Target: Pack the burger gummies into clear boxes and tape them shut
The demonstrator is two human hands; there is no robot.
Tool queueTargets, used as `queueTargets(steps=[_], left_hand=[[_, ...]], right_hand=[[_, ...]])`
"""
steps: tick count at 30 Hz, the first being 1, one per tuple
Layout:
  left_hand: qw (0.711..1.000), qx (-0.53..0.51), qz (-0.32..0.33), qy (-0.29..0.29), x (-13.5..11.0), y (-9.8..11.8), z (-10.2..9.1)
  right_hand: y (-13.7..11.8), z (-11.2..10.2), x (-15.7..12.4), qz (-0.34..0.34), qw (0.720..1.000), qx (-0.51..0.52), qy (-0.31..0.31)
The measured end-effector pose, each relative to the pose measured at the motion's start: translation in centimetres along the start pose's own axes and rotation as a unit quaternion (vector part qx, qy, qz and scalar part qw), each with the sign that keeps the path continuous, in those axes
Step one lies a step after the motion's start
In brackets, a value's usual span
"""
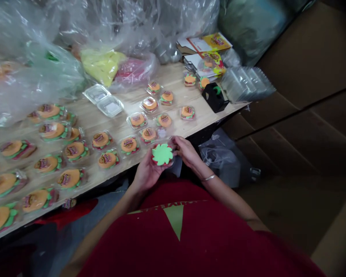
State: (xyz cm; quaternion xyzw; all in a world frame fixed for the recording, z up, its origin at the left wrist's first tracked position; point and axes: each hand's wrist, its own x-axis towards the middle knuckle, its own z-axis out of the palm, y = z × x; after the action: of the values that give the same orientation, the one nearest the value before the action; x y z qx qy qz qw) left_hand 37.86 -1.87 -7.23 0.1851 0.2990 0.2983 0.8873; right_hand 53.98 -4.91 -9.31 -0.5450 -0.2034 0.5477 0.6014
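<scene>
Along the left end of the wooden table (178, 75) lie rows of small clear packs (50, 130), each holding an orange burger-shaped toy with green and red layers and a sticker on top. Behind them, against the back edge, big plastic bags (25, 69) are heaped, one with yellow pieces (100, 65) and one with pink (134, 71) inside. Near the middle of the table two empty clear trays (103, 100) sit side by side, touching.

At the front edge, just off the table and over a red shirt (190, 238), the left hand (145, 173) cups a clear pack (163, 156) from below, fingers curled up around its left side. A green, wavy-edged foam disc (162, 154) lies on top inside it, with a rim of red showing underneath. The right hand (187, 152) grips the pack's right side, fingers bent over its upper edge; a thin bracelet (209, 177) circles that wrist. Both hands are partly closed on the same pack.

Further right more filled packs (164, 120) are scattered towards the far corner, where a black box (215, 96), a stack of printed cards (209, 54) and a pile of empty clear trays (246, 82) overhanging the right edge sit close together.
</scene>
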Motion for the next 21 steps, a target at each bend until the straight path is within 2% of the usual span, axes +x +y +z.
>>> queueTargets(steps=[2,6,9,13,16,18,19,21], left_hand=[[0.999,0.012,0.035,-0.003,-0.3,0.8,-0.6],[0.993,0.05,0.11,0.003,0.1,2.1,-1.2],[0.991,0.059,0.117,0.002,1.0,2.2,-1.3],[0.991,0.07,0.112,-0.016,1.2,1.3,-0.6],[0.988,0.08,0.124,-0.038,0.3,0.8,0.2],[0.987,0.081,0.133,-0.034,-0.7,0.6,0.7],[0.987,0.081,0.137,-0.026,-1.3,0.5,0.9],[0.987,0.084,0.138,-0.011,-2.3,0.4,1.2]], right_hand=[[1.0,-2.3,-1.0,0.003,0.999,-0.024,0.026],[2.7,-7.0,-2.8,-0.011,0.986,-0.072,0.148],[3.7,-9.5,-4.6,-0.014,0.978,-0.074,0.196],[4.9,-11.4,-6.4,-0.014,0.972,-0.065,0.227],[5.0,-11.8,-7.1,-0.02,0.973,-0.054,0.221],[3.7,-11.0,-7.9,-0.035,0.98,-0.055,0.189],[2.5,-10.2,-8.6,-0.053,0.985,-0.06,0.155],[-0.9,-7.9,-11.1,-0.113,0.99,-0.075,0.047]])
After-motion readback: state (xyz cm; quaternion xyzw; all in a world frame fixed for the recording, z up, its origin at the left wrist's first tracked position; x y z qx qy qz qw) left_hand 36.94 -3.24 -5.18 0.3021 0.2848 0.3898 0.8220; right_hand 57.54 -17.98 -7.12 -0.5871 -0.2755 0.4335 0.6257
